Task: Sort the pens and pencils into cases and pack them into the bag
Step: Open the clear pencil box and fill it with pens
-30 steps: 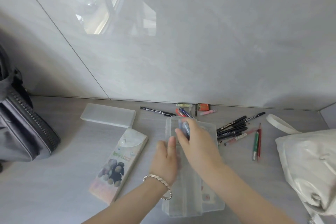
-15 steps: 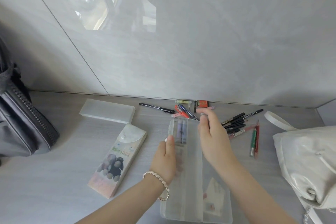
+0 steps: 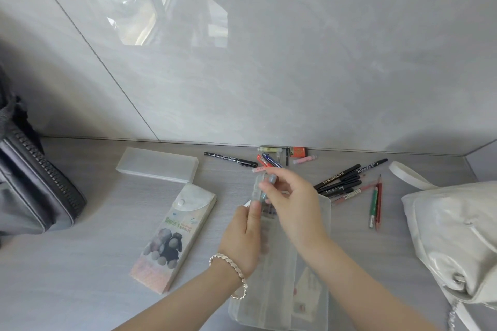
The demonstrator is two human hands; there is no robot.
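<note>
A translucent case lies open on the table in front of me, with a few pens in its left half. My left hand rests on that left half and holds it down. Over the case's far end, my right hand pinches a pen with a pink-white end. Loose red and blue pens lie just beyond it. Black pens and a green and a red pencil lie to the right. A white bag sits at the right edge.
A closed frosted case and a printed case with sheep lie to the left. A dark grey zipped bag stands at far left. A black marker, an orange lead box and a pink stick lie by the wall.
My right hand left the case, reached to the pens by the wall, and now hangs over the case's far end with a pen in its fingers. The left hand stayed on the case.
</note>
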